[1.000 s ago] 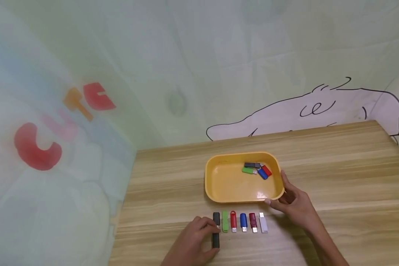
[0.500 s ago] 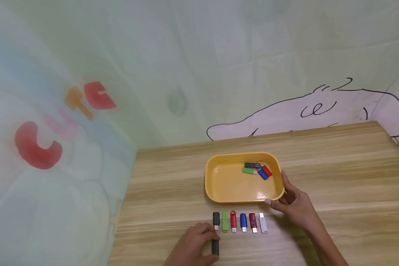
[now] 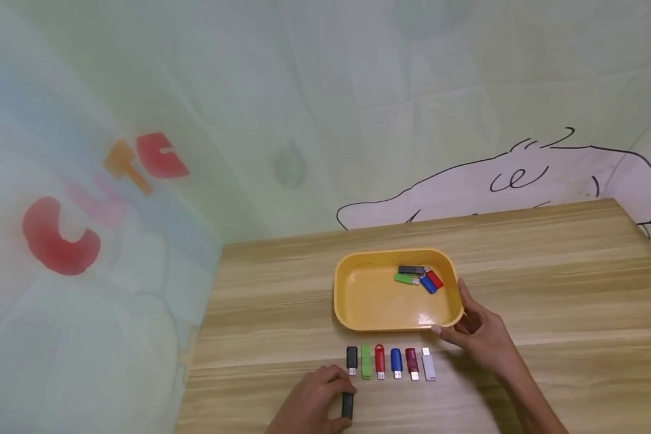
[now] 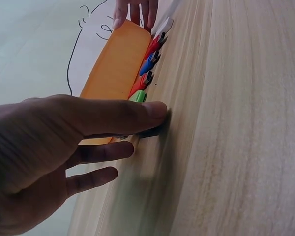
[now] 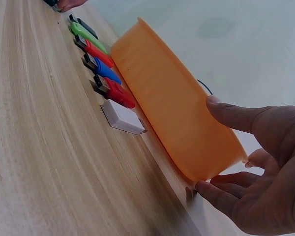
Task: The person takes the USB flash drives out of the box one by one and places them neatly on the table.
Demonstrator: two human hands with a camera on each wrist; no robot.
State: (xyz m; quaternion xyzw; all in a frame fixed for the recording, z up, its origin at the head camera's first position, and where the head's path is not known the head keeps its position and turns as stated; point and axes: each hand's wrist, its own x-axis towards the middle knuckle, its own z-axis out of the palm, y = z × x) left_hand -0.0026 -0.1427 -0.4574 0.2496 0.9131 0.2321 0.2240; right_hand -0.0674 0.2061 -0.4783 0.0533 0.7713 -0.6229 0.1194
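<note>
My left hand (image 3: 311, 401) pinches a black USB stick (image 3: 347, 405) between thumb and fingers, low over the table; its upper end is hidden under the fingertips. Just beyond it begins a row of USB sticks: black (image 3: 352, 357), green (image 3: 366, 361), red (image 3: 380, 358), blue (image 3: 396, 360), dark red (image 3: 411, 360) and white (image 3: 429, 366). With thumb on the rim and fingers round the right end, my right hand (image 3: 485, 337) holds a yellow tray (image 3: 352, 301). The right wrist view shows the tray's near wall (image 5: 167, 103) behind the row.
Inside the tray, at its back right, lie a black stick (image 3: 411, 270), a green stick (image 3: 405, 278), a blue stick (image 3: 428, 284) and a red stick (image 3: 435, 278). The wood-grain table (image 3: 271, 301) meets a printed cloth (image 3: 304, 120) at the back.
My left hand has drawn its black USB stick toward me and slightly left, away from the black stick heading the row, whose metal plug now shows. My right hand and the tray stay put.
</note>
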